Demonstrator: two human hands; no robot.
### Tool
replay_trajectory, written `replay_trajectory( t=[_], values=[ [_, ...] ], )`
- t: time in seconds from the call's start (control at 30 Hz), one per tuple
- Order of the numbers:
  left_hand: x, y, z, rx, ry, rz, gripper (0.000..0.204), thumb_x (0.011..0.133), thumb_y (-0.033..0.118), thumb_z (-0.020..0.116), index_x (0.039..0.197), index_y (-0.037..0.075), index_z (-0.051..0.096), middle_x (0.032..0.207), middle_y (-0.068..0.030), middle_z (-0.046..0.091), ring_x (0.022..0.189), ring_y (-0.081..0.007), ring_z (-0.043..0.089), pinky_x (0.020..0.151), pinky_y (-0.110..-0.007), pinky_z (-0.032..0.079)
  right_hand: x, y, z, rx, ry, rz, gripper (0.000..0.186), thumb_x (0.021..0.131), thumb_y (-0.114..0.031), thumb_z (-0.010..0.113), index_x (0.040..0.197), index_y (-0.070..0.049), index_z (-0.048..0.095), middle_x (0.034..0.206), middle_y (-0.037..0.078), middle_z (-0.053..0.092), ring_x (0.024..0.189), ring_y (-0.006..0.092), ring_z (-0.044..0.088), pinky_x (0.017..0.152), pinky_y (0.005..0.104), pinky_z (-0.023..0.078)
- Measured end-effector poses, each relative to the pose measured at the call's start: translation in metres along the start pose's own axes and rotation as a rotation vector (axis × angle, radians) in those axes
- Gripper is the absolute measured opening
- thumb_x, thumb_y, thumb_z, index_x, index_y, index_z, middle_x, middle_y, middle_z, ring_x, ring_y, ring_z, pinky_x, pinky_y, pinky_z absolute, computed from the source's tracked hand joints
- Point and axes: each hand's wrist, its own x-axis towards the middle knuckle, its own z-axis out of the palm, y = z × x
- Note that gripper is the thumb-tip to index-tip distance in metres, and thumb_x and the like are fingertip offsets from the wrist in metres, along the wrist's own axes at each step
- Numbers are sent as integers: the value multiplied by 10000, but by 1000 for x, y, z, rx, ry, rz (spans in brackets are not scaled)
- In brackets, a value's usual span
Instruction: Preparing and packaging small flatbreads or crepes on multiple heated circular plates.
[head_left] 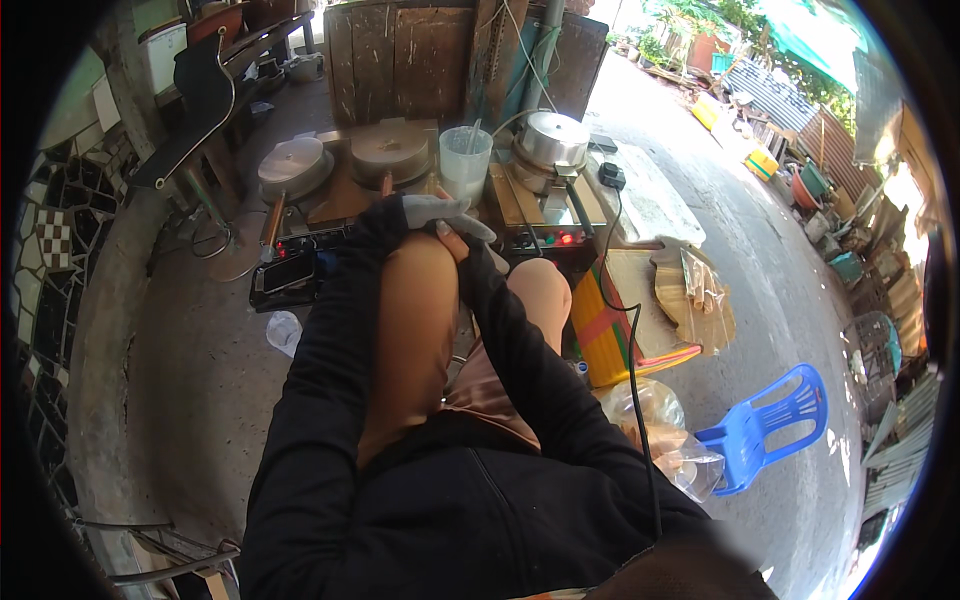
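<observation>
My left hand [432,208], in a pale grey glove, lies over my raised knee with its fingers stretched to the right. Against it rests my right hand [468,236], partly gloved, its bare fingertips laid over the same knee. Neither hand shows a thing in it. Just beyond them stands a translucent plastic jug [464,165] with whitish contents and a utensil in it. Left of the jug are two round, lidded metal pans, a nearer-left pan [292,162] and a middle pan [390,150], both with wooden handles. Right of it sits a third round metal pan [553,138] with a dark handle.
A phone [288,273] lies by the left burner, near a clear plastic cup [284,332] on the floor. At right, several rolled wafers [703,283] lie on a colourful box [640,325]. Beyond are plastic bags [650,410] and a blue chair [765,430]. A black cable [637,370] hangs across.
</observation>
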Motion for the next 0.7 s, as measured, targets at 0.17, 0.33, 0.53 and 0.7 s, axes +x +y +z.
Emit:
replay_trajectory(
  t=[0.17, 0.33, 0.53, 0.7],
  values=[
    [-3, -5, -6, -31, 12, -15, 464, 948, 219, 516, 1240, -130, 425, 1109, -140, 648, 925, -124, 576, 879, -125, 381, 1, 3, -3, -34, 1, -3, 554, 933, -199, 486, 1441, -82, 298, 1313, 120, 471, 1037, 153, 491, 878, 248, 396],
    [5, -8, -11, -64, 24, -31, 507, 944, 202, 531, 1287, -138, 376, 1114, -127, 648, 912, -106, 572, 862, -108, 381, 1, 2, -2, -25, 1, 4, 551, 934, -197, 485, 1440, -82, 300, 1301, 118, 482, 1018, 147, 497, 865, 242, 399],
    [8, -17, -19, -43, 82, -33, 542, 925, 203, 539, 1309, -133, 356, 1122, -121, 639, 917, -106, 563, 866, -111, 376, -1, -1, 2, 5, 7, 8, 544, 937, -188, 478, 1440, -83, 300, 1289, 113, 489, 999, 138, 500, 853, 237, 400],
    [16, -31, -25, 11, 167, -30, 568, 896, 217, 543, 1313, -121, 356, 1133, -121, 623, 934, -116, 552, 883, -127, 367, 0, 0, -1, -5, 14, 14, 540, 939, -182, 472, 1442, -85, 298, 1282, 110, 492, 993, 133, 499, 849, 236, 401]
  ],
)
